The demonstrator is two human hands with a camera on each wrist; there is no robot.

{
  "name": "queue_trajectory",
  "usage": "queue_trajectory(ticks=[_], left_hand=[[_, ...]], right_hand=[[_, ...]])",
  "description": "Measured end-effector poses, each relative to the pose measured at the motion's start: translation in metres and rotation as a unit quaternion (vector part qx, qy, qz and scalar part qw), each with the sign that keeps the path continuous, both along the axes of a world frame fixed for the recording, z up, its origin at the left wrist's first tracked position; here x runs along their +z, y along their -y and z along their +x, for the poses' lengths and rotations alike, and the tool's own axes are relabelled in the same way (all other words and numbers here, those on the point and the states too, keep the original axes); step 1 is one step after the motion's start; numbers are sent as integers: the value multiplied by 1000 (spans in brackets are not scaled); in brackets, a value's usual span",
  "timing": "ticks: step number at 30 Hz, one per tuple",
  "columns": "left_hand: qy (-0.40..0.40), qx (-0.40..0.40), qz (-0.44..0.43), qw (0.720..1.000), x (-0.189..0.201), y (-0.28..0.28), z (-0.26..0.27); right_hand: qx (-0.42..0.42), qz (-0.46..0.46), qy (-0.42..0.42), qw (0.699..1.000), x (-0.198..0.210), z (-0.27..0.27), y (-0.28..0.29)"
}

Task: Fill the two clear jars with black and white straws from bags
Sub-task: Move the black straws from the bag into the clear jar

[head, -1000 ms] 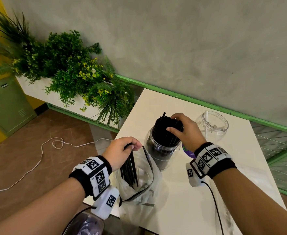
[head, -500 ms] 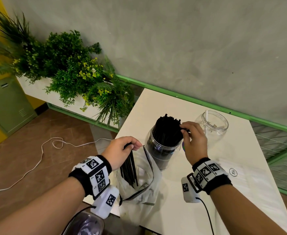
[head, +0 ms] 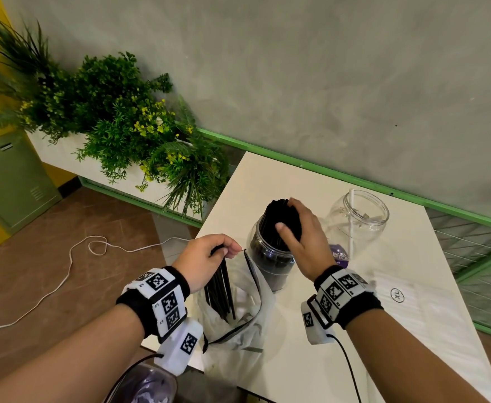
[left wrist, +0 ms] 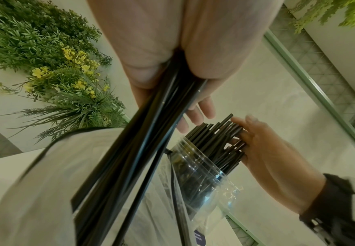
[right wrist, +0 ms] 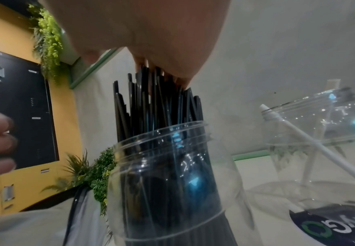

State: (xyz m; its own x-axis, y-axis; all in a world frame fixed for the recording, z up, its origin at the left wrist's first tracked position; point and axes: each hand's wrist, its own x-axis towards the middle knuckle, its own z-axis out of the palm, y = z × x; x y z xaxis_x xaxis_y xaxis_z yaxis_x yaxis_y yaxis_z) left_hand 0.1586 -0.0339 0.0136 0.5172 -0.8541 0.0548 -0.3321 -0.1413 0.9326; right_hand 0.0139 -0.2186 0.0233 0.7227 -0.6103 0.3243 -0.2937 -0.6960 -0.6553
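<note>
In the head view my left hand [head: 227, 251] grips a small bunch of black straws [head: 221, 289] by their tops; they hang down into an open clear bag [head: 247, 315] at the table's near left edge. The left wrist view shows that bunch [left wrist: 140, 133] pinched between the fingers. My right hand [head: 288, 216] curls over and round the tops of the many black straws standing in the clear jar [head: 270, 257], thumb on the near side. Behind it to the right stands a second clear jar [head: 360, 222] holding one white straw [right wrist: 311, 141].
The white table [head: 296, 359] meets a grey wall with a green rail. A flat clear packet marked XL [head: 412, 309] lies on its right part. A planter of green plants [head: 122, 126] stands at left, and a white cable [head: 73, 257] runs over the floor.
My right hand went from the straws' top to their right side, and now it is back over the top, curled round them. My left hand and its straws stayed put.
</note>
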Motion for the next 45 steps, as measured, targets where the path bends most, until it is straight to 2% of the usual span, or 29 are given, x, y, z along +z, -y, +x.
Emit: queue_trajectory(ticks=[2,4,10,13,16,20,23,26,28,31,33,36,39,45], left_hand=[[-2,1,-1,1000,0,0,0],[-6,1,-1,1000,0,0,0],[-5,0,2,1000,-2,0,3],[-1,-1,3,1000,-2,0,4],[1,-3,1,1000,-3,0,5],[7,-1,0,1000,-4,0,7],[9,-4,-2,1000,-6,0,8],[4,-4,-5,1000,-7,1,8],[3,-2,-9,1000,-7,0,9],[6,-1,-9,1000,-7,0,9],[3,1,-8,1000,-8,0,9],[1,1,-7,1000,-8,0,9],[9,1,-3,1000,-9,0,10],[16,5,-6,1000,-9,0,11]], right_hand=[[-28,-84,-48,995,-5,5,1],[-36,-116,-49,991,-12,10,3],[-14,-74,114,991,-2,10,8],[18,-72,72,995,1,9,9],[68,-133,14,989,-6,3,11],[70,-169,76,980,-5,3,14],[60,-182,77,978,-1,1,20],[29,-255,10,967,-3,-9,33],[66,-252,-91,961,-6,-14,36],[118,-285,-226,924,-8,-9,36],[114,-314,-237,912,-3,0,39],[129,-310,-237,912,5,16,45],[175,-354,-254,883,8,33,49],[125,-278,-304,903,11,52,51]])
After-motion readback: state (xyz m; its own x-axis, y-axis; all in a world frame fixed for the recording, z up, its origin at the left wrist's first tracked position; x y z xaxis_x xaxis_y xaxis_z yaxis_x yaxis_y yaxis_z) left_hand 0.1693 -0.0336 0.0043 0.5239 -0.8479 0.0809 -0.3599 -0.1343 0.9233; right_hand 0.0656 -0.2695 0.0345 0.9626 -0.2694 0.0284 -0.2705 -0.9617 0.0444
